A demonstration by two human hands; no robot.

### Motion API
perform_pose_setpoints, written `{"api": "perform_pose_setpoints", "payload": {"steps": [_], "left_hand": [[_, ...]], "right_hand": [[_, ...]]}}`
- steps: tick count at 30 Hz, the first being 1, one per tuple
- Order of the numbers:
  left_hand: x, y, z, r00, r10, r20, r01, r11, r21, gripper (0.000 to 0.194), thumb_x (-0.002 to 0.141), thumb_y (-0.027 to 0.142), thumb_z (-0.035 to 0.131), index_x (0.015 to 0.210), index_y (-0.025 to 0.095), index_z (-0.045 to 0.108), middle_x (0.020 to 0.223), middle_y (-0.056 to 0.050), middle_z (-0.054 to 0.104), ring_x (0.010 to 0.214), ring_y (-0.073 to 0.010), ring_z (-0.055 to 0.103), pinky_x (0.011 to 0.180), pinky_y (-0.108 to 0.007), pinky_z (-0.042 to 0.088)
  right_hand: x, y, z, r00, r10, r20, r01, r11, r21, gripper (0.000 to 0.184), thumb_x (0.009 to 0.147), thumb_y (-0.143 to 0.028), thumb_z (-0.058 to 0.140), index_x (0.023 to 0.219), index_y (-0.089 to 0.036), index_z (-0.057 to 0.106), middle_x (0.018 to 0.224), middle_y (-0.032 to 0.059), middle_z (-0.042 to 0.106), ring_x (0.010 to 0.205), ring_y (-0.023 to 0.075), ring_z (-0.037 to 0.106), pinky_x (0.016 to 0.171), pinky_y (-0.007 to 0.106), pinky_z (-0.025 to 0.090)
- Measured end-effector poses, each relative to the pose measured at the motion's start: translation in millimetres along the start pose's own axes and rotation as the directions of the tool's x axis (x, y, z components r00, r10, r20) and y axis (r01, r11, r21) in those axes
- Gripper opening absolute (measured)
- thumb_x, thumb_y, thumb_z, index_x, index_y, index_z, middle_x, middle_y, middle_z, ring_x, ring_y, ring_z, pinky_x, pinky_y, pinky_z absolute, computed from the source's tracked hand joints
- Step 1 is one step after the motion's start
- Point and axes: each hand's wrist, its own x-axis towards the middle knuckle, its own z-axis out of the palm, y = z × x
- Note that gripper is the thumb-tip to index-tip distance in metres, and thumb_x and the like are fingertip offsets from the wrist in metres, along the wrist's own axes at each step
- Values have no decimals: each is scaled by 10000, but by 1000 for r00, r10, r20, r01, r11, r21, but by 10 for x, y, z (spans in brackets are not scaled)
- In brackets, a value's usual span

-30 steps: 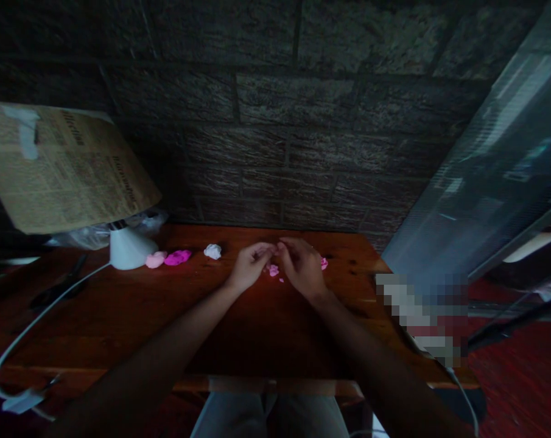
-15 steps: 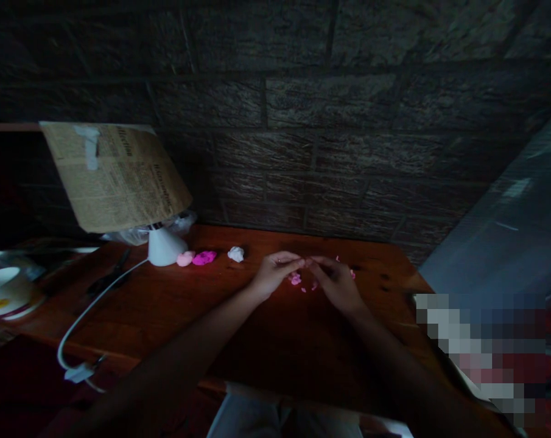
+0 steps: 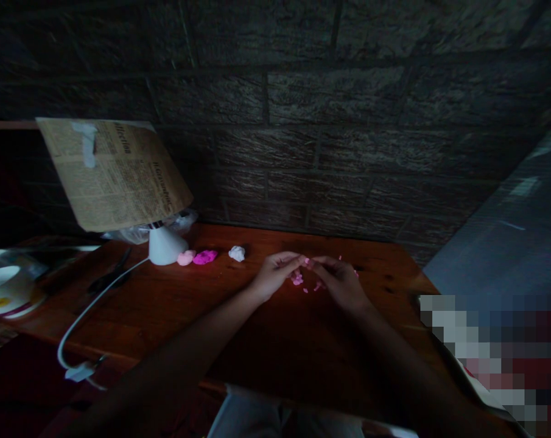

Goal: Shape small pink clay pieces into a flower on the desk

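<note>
pinching a small pink clay-like piece (image 3: 307, 261) between the fingertips of left hand (image 3: 277, 274) and right hand (image 3: 341, 281), gripped from both sides. probably shaping or parting it; seems to call next for light, even fingertip pressure. looks bright pink, mostly covered, too small to read in shape. note pink crumbs (image 3: 298, 280) just below the grip on the wooden tabletop (image 3: 175, 292), a white lump (image 3: 237, 253) to its left.
</note>
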Motion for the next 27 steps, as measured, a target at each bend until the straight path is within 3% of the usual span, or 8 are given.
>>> {"api": "perform_pose_setpoints", "payload": {"steps": [7, 21, 27], "left_hand": [[4, -47, 22, 1000, -10, -29, 9, 1000, -22, 393, 711, 438, 826, 898, 115, 704, 799, -38, 697, 602, -100, 591, 592, -247, 483], [0, -49, 25, 1000, 16, 3, -16, 999, 31, 410, 746, 496, 782, 907, 133, 683, 789, -35, 684, 601, -97, 571, 596, -245, 482], [13, -73, 10, 999, 42, -28, -40, 997, 66, 417, 760, 514, 760, 916, 141, 658, 666, 2, 631, 558, -104, 566, 570, -245, 476]], "right_hand": [[-5, -30, 10, 1000, 6, -5, -6, 1000, -17, 470, 785, -620, 646, 845, -161, 728, 629, -2, 616, 529, 126, 533, 544, 280, 476], [-10, 15, 49, 999, -35, -14, 34, 999, -21, 485, 832, -650, 590, 848, -176, 692, 567, -19, 586, 486, 129, 520, 531, 284, 463], [-16, 16, 52, 999, -29, -22, 28, 999, -24, 453, 855, -610, 583, 854, -175, 712, 566, -12, 598, 483, 129, 530, 518, 275, 462]]}}
